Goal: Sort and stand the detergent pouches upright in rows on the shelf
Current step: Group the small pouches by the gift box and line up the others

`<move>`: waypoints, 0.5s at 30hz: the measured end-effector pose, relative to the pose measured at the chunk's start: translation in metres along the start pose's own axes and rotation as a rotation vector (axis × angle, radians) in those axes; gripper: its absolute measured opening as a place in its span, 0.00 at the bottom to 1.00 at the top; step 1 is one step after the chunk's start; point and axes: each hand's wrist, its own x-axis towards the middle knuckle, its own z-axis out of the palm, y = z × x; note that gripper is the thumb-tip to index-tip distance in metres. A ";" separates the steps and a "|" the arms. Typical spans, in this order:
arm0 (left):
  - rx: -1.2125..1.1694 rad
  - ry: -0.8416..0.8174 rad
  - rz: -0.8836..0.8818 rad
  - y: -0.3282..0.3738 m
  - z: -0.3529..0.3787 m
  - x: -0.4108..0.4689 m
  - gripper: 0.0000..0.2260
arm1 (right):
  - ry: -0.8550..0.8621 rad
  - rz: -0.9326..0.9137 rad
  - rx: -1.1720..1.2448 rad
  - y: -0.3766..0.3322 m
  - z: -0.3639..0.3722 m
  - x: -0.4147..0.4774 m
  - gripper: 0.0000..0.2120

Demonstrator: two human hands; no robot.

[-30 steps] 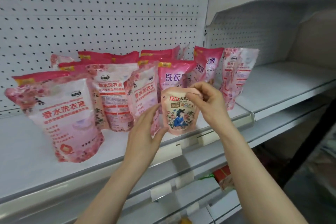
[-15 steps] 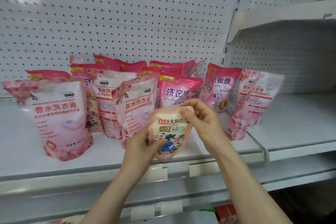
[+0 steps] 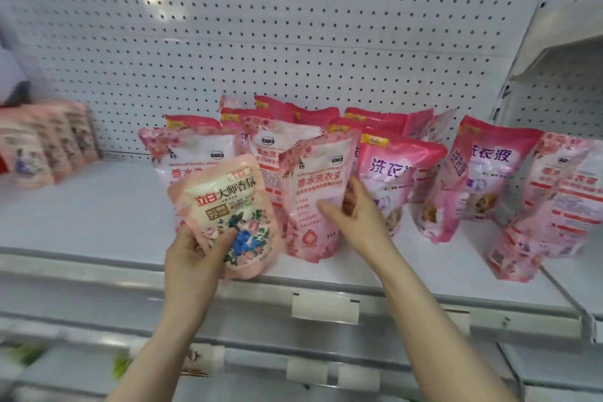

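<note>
Pink pouch (image 3: 315, 196), being grasped by the right hand (image 3: 357, 215) behind the shelf (image 3: 91, 215) edge, is risking toppling the neighbouring magenta pouch (image 3: 391, 170) while the left hand (image 3: 192, 258) is gripping the peach pouch (image 3: 225, 206)

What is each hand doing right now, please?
Left hand: holds the peach pouch, thumb across its front.
Right hand: grips the side of the pink pouch standing on the shelf.
</note>
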 end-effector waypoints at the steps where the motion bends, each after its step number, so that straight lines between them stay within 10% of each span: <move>1: 0.004 0.010 -0.003 0.000 -0.005 0.001 0.10 | 0.035 0.021 -0.015 0.001 0.004 0.000 0.27; 9: 0.054 0.091 -0.004 -0.007 -0.034 0.014 0.09 | 0.409 -0.015 -0.249 0.009 0.010 -0.013 0.21; 15: 0.078 0.092 0.011 -0.013 -0.057 0.022 0.10 | 0.711 -0.153 -0.275 -0.004 0.030 -0.026 0.39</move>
